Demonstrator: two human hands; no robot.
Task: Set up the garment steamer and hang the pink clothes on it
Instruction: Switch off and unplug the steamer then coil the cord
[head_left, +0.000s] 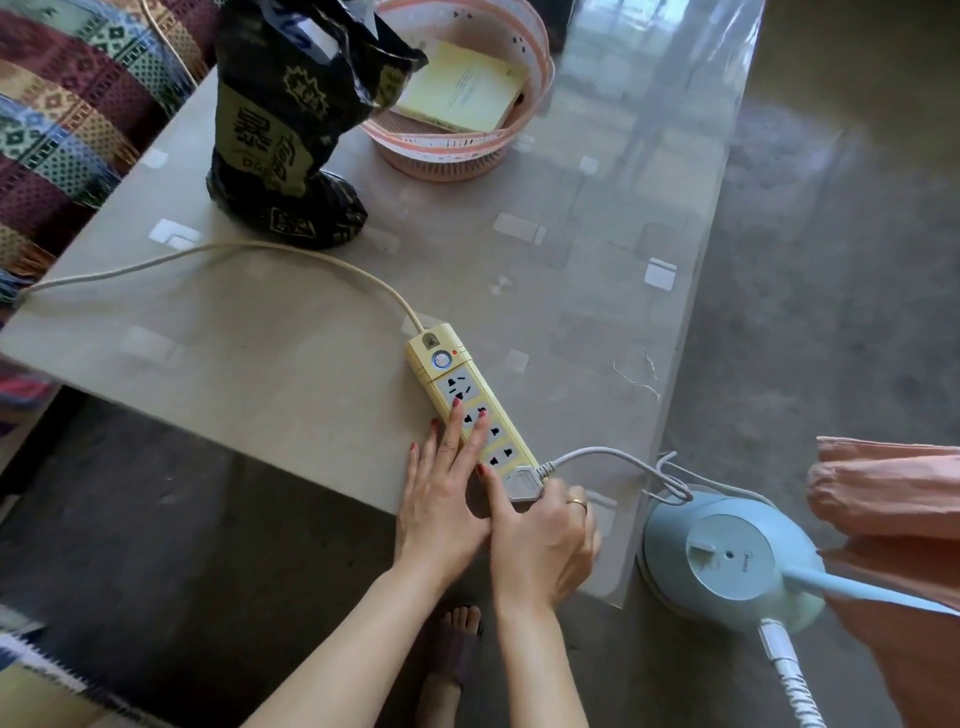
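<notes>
- Grey plug (523, 484) pinched by right hand (545, 545), going into the strip's (470, 402) last socket, lower centre.
- Left hand (444, 488), fingers flat and spread, steadies it.
- Next, probably: push it home.

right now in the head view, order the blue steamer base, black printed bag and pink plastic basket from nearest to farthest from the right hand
1. Blue steamer base: on the floor just right of the right hand, past the table corner.
2. Black printed bag: standing far up the table, to the left.
3. Pink plastic basket: at the table's far end, beside the bag, slightly farther.
</notes>
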